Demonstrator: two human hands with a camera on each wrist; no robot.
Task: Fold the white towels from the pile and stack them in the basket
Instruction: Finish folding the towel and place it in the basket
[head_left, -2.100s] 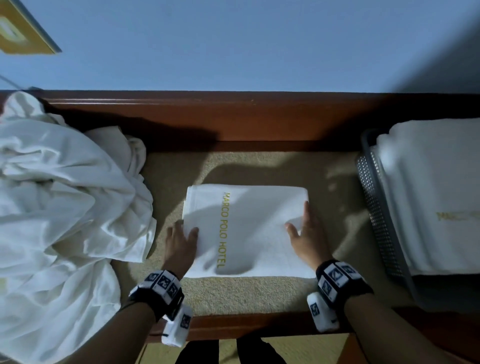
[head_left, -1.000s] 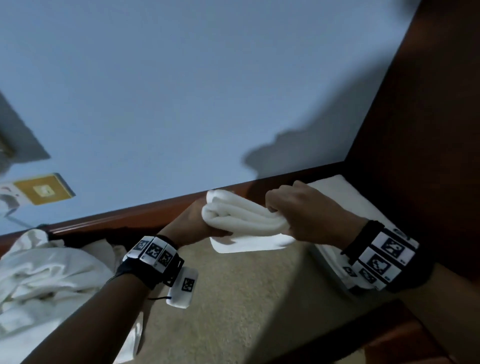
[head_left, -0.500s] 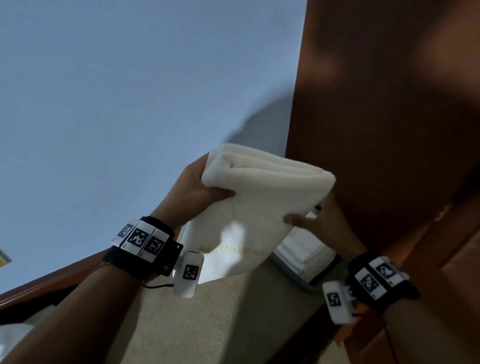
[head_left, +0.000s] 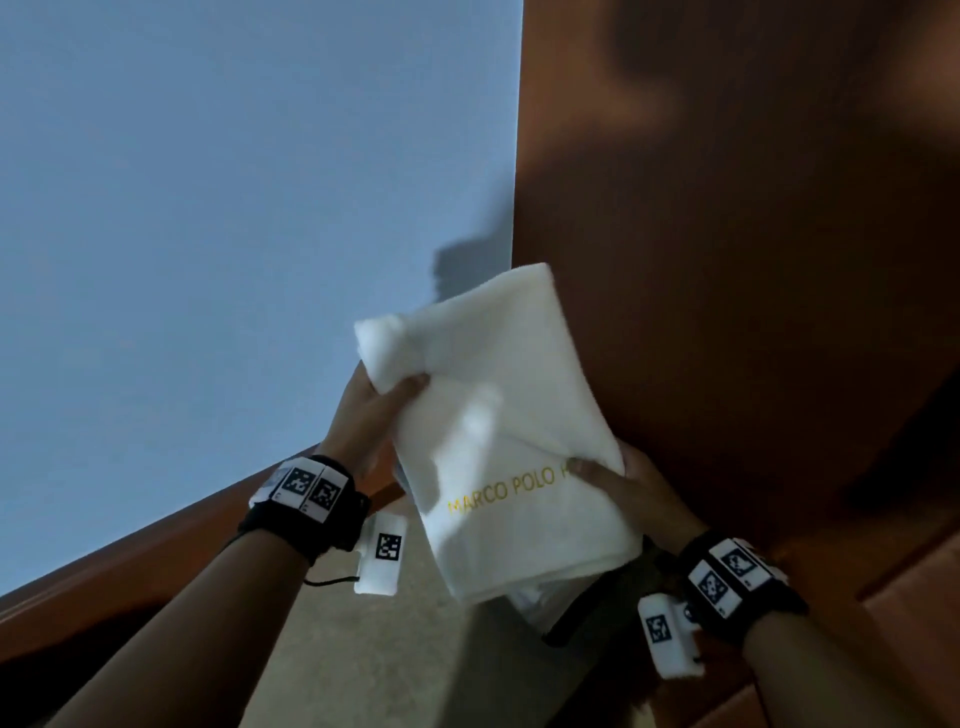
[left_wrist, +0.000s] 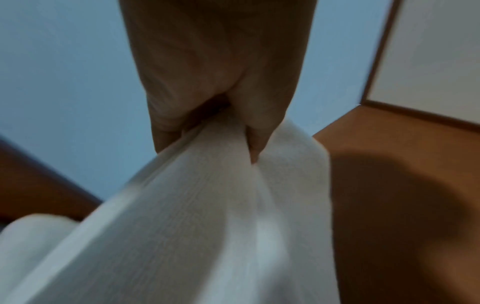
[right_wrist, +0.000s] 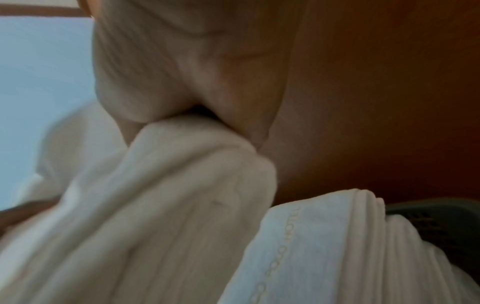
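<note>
Head view: a folded white towel (head_left: 511, 441) lettered "MARCO POLO" is held in the air before a brown wooden panel (head_left: 753, 260).
Left hand (head_left: 366, 415): grip pinching the towel's upper corner.
Right hand (head_left: 631, 486): grip pinching its right edge.
Right wrist view: stacked towels (right_wrist: 337, 246) fill the dark mesh basket (right_wrist: 439, 222) below.

Your bare forearms wear black wrist straps (head_left: 306, 519) with white square-patterned marker tags; a white tagged box (head_left: 381, 553) hangs under each wrist.
</note>
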